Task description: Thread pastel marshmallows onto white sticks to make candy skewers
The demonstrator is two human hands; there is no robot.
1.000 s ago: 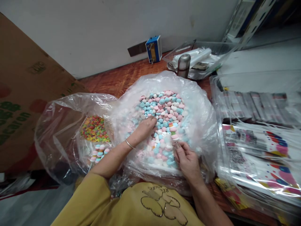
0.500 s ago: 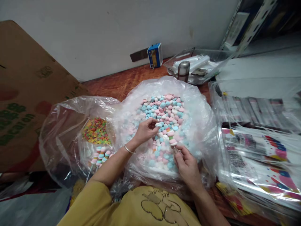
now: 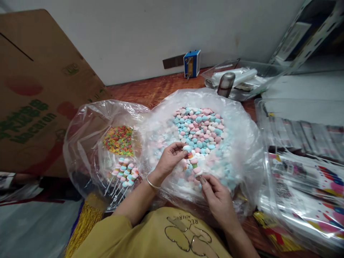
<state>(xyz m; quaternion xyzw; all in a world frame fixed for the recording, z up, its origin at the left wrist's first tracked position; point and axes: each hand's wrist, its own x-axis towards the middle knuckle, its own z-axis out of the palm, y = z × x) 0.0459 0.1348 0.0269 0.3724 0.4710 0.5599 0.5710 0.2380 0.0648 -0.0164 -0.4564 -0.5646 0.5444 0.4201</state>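
My right hand [image 3: 217,193] pinches the lower end of a candy skewer [image 3: 194,163], which is strung with pink-and-white marshmallows and orange and green gummy rings. At the skewer's upper tip, my left hand [image 3: 172,157] grips a blue-and-white marshmallow [image 3: 187,148] between thumb and fingers. Whether the stick's point has gone into that piece cannot be seen. Both hands are above a large clear plastic bag [image 3: 239,122] full of loose pink, blue and white marshmallows [image 3: 200,125]. Left of my left hand lie several loaded marshmallow skewers [image 3: 126,172], sticks toward me.
Colourful gummy rings [image 3: 118,140] fill a second plastic bag [image 3: 80,143] on the left, beside a big cardboard box [image 3: 34,89]. Printed packaging bags [image 3: 301,172] are at right. Behind stand a metallic cylinder [image 3: 226,84], a blue box [image 3: 191,64] and a clear tray [image 3: 258,91].
My left hand has brought the blue-and-white marshmallow onto the skewer's upper end; before, it was held slightly apart. The view has shifted left, so everything appears farther right.
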